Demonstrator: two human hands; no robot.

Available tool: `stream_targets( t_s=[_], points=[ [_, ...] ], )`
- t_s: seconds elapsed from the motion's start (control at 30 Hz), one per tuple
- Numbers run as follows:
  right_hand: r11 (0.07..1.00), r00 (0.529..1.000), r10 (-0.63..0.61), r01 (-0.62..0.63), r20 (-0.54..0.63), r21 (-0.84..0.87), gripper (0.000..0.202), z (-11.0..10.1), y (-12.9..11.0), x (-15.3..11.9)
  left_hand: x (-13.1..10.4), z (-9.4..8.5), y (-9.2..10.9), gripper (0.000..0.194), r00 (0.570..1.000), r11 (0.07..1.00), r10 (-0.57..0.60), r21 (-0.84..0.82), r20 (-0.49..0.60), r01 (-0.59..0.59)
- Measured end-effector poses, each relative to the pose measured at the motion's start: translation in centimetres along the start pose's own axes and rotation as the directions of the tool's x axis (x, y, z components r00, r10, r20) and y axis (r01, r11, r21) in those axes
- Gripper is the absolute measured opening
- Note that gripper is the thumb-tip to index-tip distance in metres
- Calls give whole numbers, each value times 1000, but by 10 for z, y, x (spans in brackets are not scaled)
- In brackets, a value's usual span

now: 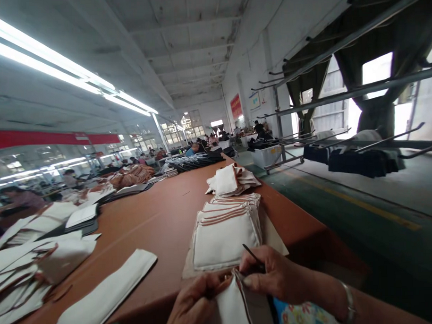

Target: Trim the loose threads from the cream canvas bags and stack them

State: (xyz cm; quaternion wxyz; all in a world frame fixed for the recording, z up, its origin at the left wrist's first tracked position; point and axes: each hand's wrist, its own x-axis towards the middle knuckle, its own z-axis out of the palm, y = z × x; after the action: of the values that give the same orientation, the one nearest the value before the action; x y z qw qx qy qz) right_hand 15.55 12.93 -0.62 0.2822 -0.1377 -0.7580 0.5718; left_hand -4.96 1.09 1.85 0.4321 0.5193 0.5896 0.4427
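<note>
At the front edge of the table, my left hand is closed on the left edge of a white panel with brown edging, which looks like a sewn bag piece. The fingers of my right hand pinch the panel's top right edge, close to the left fingertips. From the right hand sticks up a thin dark tool; its kind cannot be made out. Just beyond both hands lies a fanned stack of similar white pieces with brown edges. The panel's lower part runs out of view.
A smaller white pile lies behind the stack on the brown table. To the left are a long white strip and heaped white pieces. Metal racks stand right, past the aisle. Several people work far back.
</note>
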Motion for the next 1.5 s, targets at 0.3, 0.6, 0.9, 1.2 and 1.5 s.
stream_targets(
  t_s=[0.3,0.6,0.9,1.2,1.5],
  points=[
    [822,942,-336,288,-9,-492,7,50,-18,-40,-38,15,9,38,975,994,55,85,214,-75],
    [792,957,-287,259,38,-553,9,39,-20,-61,-41,35,14,43,947,982,18,173,322,-77],
    [903,937,351,-336,-6,269,13,27,-18,-53,-25,51,10,49,978,962,125,222,168,-161],
    [883,947,320,-299,4,363,13,7,-5,-58,3,75,-19,42,959,810,-142,-529,244,254],
    [866,948,319,-281,-24,413,10,-3,5,-63,10,82,-3,35,956,904,-94,-378,279,199]
  ],
)
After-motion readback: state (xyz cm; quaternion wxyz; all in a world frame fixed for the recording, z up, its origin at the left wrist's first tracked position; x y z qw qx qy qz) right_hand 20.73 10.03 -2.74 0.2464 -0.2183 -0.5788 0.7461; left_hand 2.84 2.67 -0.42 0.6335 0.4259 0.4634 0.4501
